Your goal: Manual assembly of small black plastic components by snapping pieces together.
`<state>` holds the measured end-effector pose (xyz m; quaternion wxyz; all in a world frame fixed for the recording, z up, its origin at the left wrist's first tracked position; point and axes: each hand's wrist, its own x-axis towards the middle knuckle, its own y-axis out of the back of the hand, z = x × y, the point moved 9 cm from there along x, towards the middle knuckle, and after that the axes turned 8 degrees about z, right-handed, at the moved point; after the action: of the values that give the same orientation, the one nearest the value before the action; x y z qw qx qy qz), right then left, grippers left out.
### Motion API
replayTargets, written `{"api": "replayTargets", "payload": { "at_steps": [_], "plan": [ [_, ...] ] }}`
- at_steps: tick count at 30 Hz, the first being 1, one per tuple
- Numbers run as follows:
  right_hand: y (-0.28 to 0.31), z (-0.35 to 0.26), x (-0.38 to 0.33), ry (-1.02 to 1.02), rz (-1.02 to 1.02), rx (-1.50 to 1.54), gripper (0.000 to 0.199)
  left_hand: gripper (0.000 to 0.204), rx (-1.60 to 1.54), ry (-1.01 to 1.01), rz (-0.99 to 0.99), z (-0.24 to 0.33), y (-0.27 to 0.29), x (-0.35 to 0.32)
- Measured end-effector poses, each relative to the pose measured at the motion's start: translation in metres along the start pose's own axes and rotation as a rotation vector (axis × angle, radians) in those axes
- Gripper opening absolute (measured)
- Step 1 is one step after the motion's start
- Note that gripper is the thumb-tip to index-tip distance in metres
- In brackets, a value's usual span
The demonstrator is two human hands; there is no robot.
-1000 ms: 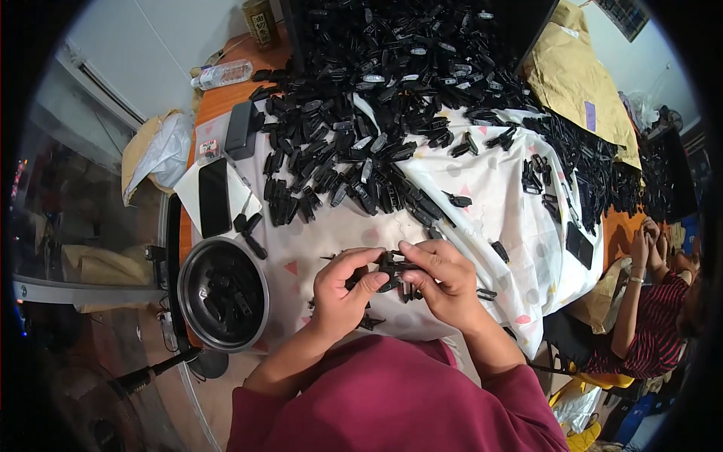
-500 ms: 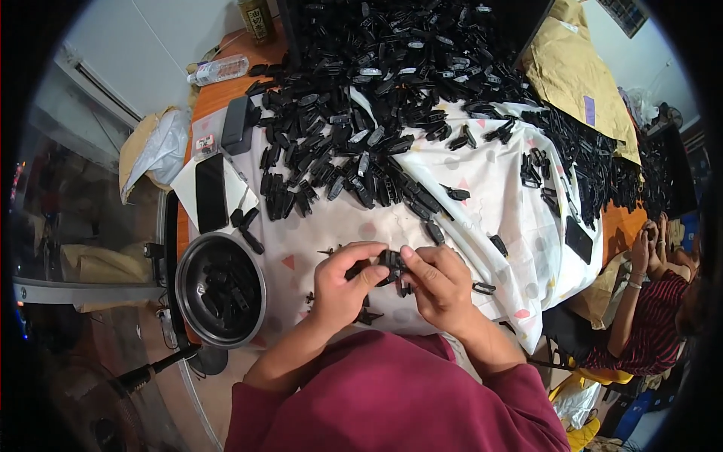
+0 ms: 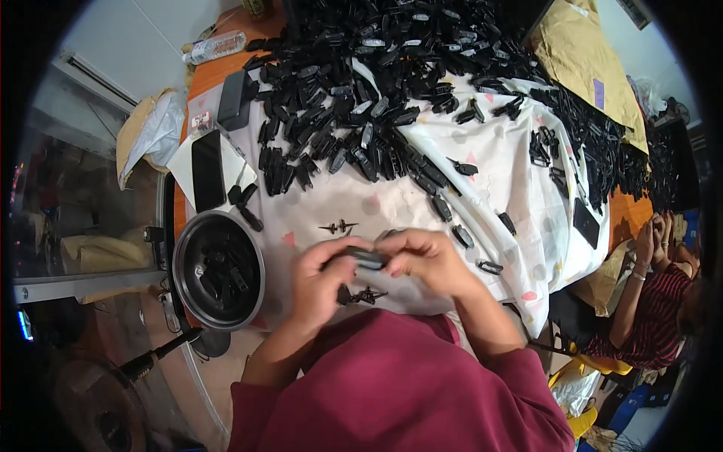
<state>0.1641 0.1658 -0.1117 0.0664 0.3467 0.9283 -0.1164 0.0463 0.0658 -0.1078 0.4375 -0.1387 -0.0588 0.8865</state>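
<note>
Above the cloth-covered table (image 3: 301, 215), my left hand (image 3: 318, 273) is closed around a small, oblong black plastic part (image 3: 366, 258). My right hand (image 3: 428, 261) meets it from the other side, thumb and fingers pinched at the part's right end; motion smears both hands a little. Small dark spiky pieces (image 3: 339, 227) lie just beyond my left hand, and more dark pieces (image 3: 367, 294) sit between my hands and my body. Loose black parts (image 3: 462, 237) are scattered past my right hand. A large heap of similar black parts (image 3: 331, 105) covers the far side.
At the left edge stands a round metal bowl (image 3: 178, 290) with black parts in it. Beyond it lie a phone (image 3: 208, 172), a dark box (image 3: 234, 100) and a plastic bottle (image 3: 215, 47). A brown paper bag (image 3: 587, 68) is at far right. Another person (image 3: 640, 301) sits at right.
The black part has turned in my hands and now lies lengthwise between them. The spiky pieces beyond my left hand have come into fuller view. My view has shifted slightly.
</note>
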Motion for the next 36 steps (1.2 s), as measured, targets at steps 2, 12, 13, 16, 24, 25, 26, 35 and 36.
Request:
{"api": "replayTargets", "payload": {
  "at_steps": [2,12,13,16,24,25,26,35,36],
  "plan": [
    [0.033,0.000,0.011,0.005,0.101,-0.011,0.030,0.018,0.376,-0.242,0.348,0.040,0.050,-0.008],
    [0.025,-0.008,0.018,0.384,0.150,-1.290,0.013,0.018,1.431,-0.779,0.370,0.059,0.035,0.002],
    [0.023,-0.010,0.015,0.387,0.145,-1.292,0.013,0.013,1.231,-0.760,0.205,0.041,0.013,0.004],
    [0.021,-0.003,0.002,0.269,0.149,-1.399,0.013,0.013,1.024,-0.675,0.036,-0.001,-0.038,0.022],
    [0.011,0.006,-0.025,0.462,0.358,-1.228,0.020,0.016,0.439,0.067,-0.106,-0.061,-0.019,0.044],
    [0.014,-0.005,-0.024,0.473,0.329,-1.076,0.021,0.023,0.179,0.028,-0.135,-0.049,-0.022,0.040],
    [0.014,-0.014,-0.021,0.476,0.327,-1.075,0.021,0.023,0.180,0.027,-0.132,-0.042,-0.024,0.038],
    [0.081,0.035,-0.030,-0.373,0.313,0.296,0.023,0.034,0.027,0.092,-0.064,-0.034,-0.002,0.027],
    [0.092,0.039,-0.040,-0.397,0.349,0.266,0.024,0.034,0.038,0.090,-0.029,-0.036,0.004,0.027]
  ]
}}
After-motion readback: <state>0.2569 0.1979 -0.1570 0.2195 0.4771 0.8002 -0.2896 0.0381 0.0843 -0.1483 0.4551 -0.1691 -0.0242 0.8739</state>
